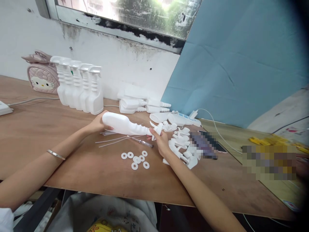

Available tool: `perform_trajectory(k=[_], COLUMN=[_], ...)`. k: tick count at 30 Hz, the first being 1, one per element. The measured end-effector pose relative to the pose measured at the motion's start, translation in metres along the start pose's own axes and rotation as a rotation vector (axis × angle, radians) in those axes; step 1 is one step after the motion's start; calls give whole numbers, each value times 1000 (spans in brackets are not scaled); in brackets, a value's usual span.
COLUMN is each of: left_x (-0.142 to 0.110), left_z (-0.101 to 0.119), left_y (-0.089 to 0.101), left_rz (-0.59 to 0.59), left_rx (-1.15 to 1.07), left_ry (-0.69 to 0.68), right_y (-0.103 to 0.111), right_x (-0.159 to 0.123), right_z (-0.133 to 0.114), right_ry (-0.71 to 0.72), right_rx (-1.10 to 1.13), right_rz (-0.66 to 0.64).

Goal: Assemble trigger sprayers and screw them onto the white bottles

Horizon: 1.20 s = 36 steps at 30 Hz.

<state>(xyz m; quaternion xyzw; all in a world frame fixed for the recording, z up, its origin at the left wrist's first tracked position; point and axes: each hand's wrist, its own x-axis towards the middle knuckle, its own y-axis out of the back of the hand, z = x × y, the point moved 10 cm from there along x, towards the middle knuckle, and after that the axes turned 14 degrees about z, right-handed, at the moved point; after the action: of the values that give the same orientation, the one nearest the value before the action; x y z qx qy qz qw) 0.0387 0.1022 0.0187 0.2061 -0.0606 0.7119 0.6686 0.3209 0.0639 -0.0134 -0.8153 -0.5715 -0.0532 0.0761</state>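
My left hand (98,124) is wrapped round the base of a white plastic spray bottle (120,124), which lies sideways in the air above the table. At the bottle's neck, my right hand (161,141) grips a white trigger spray head (158,129); whether it is screwed on is hidden by the fingers. Below the bottle are thin clear tubes (111,140) and a screwdriver (147,143) with a see-through handle. Several white ring washers (134,166) lie nearer to me. Loose trigger heads (178,141) are heaped beside my right hand.
Several bottles with spray heads (96,100) stand upright in a row at the back left, by a pink bag (44,77). More bottles (130,104) lie along the wall. To the right are a blurred phone-like object (204,145), a white cable (214,124) and yellow items (267,141).
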Motion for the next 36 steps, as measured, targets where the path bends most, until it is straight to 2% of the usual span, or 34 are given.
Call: perform_trajectory(k=[4, 8, 19, 27, 30, 32, 36], left_x=[-2, -10, -32, -61, -62, -60, -47], left_z=[17, 36, 63, 94, 94, 92, 84], left_y=[6, 8, 12, 18, 16, 16, 13], left_rz=[105, 194, 322, 418, 440, 450, 411], left_rx=[252, 375, 333, 408, 549, 639, 795], left_ry=[-228, -400, -841, -1240, -1305, -1307, -1201], right_y=[5, 5, 1, -10, -7, -8, -12], right_x=[2, 4, 1, -8, -9, -10, -11], right_z=[-6, -7, -8, 17, 24, 22, 12], right_ry=[-6, -60, -98, -378, -461, -455, -382], right_rx=[28, 85, 149, 111, 107, 125, 165], right_rz=[28, 25, 11, -59, -27, -28, -58])
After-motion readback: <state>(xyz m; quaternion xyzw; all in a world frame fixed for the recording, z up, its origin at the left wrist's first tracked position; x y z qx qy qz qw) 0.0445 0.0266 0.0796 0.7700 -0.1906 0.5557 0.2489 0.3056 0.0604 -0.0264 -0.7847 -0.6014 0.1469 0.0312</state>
